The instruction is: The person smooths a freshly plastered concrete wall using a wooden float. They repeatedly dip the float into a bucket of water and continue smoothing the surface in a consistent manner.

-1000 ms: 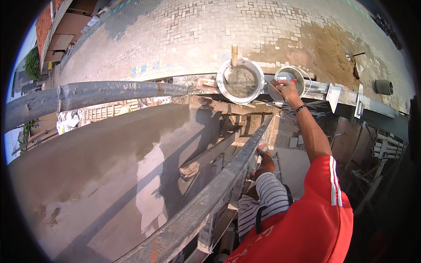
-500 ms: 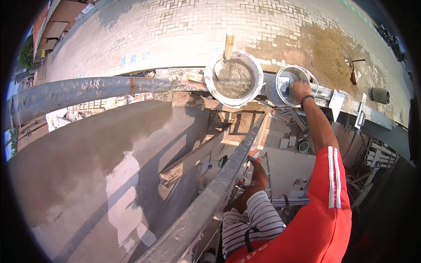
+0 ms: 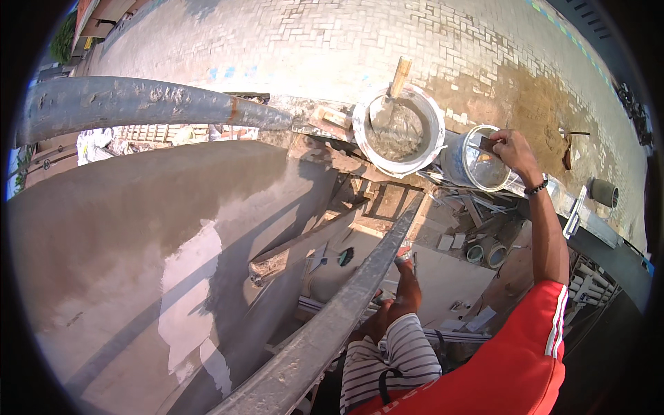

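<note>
My right hand (image 3: 515, 153), with a dark beaded bracelet at the wrist, is closed around a small tool with a brown handle (image 3: 490, 146). It is over the right rim of a whitish bucket (image 3: 453, 160) with greyish water in it; the tool's lower part is too unclear to name. Left of that bucket stands a round white tub (image 3: 434, 153) of wet grey mortar (image 3: 400, 142). A trowel with a wooden handle (image 3: 399, 77) rests in it, its blade against the mortar. My left hand is out of the picture.
A metal pole (image 3: 332, 304) slants across in front of me; a thicker grey pipe (image 3: 152, 107) runs at the left. A partly plastered wall (image 3: 131, 242) fills the left side. Below are a wooden plank (image 3: 297, 245) and scraps. Brick paving (image 3: 311, 41) and sand (image 3: 532, 117) lie beyond.
My right hand has come up from inside the bucket to its right rim, with the brown-handled tool now showing. The view has shifted, so the tub and bucket appear farther right.
</note>
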Demonstrator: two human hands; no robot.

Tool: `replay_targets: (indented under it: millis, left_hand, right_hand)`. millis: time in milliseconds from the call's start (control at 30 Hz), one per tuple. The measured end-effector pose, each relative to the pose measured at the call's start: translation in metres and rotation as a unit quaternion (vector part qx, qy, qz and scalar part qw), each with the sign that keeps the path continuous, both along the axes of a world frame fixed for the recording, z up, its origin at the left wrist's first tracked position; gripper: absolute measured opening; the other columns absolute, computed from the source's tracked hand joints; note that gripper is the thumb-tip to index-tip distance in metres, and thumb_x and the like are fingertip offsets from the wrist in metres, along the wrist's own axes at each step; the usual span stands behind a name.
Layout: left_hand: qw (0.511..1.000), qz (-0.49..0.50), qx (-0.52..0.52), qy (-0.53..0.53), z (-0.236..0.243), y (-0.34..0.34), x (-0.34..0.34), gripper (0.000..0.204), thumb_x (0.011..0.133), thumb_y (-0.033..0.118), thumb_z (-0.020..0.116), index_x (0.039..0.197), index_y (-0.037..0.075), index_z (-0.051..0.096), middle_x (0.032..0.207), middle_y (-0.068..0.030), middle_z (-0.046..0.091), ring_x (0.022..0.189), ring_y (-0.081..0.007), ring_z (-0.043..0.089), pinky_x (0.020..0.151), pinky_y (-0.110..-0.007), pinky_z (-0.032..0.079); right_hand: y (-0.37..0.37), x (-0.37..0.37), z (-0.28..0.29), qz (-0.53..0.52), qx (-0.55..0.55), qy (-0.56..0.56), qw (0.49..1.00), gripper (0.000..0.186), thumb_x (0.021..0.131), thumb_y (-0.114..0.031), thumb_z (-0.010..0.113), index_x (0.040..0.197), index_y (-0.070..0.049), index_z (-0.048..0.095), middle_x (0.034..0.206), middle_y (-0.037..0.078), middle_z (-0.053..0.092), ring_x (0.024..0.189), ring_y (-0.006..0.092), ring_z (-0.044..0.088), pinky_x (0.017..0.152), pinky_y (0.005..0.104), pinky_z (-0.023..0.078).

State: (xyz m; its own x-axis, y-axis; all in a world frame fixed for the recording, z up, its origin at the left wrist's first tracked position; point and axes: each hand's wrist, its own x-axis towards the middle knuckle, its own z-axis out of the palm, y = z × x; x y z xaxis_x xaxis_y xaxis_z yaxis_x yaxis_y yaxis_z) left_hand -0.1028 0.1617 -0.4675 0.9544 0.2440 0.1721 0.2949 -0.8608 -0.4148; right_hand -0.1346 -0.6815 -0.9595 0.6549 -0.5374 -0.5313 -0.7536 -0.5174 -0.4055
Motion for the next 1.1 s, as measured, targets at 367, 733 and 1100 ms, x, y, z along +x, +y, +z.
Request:
replay_targets:
  millis: [367, 733, 1100]
  left_hand:
    - [1.0, 0.008, 0.013, 0.006, 0.0, 0.005, -0.004, 0.048, 0.103, 0.024, 0.053, 0.145, 0.001, 0.048, 0.149, -0.022, 0.044, 0.137, -0.0387, 0.041, 0.117, -0.05, 0.033]
    - [0.999, 0.021, 0.021, 0.015, 0.003, 0.01, -0.007, 0.048, 0.105, 0.024, 0.05, 0.147, 0.001, 0.045, 0.152, -0.0208, 0.042, 0.14, -0.0374, 0.038, 0.119, -0.049, 0.03]
    - [1.0, 0.023, -0.007, 0.004, 0.023, 0.026, -0.046, 0.048, 0.107, 0.024, 0.046, 0.148, 0.001, 0.043, 0.155, -0.0196, 0.039, 0.143, -0.0361, 0.035, 0.122, -0.049, 0.028]
  right_hand:
    - [0.089, 0.149, -0.181, 0.002, 0.079, -0.089, 0.993, 0.032, 0.082, -0.009, 0.059, 0.109, -0.005, 0.077, 0.109, 0.027, 0.071, 0.107, 0.0376, 0.069, 0.098, 0.0411, 0.052]
    - [0.088, 0.14, -0.195, 0.048, 0.071, -0.014, 0.996, 0.036, 0.079, -0.007, 0.061, 0.112, -0.003, 0.075, 0.103, 0.025, 0.074, 0.101, 0.0332, 0.072, 0.092, 0.0386, 0.054]
    - [0.085, 0.096, -0.101, -0.223, 0.598, -0.133, 0.759, 0.028, 0.096, -0.01, 0.06, 0.123, -0.003, 0.059, 0.102, 0.007, 0.07, 0.085, 0.0154, 0.071, 0.07, 0.0289, 0.061]
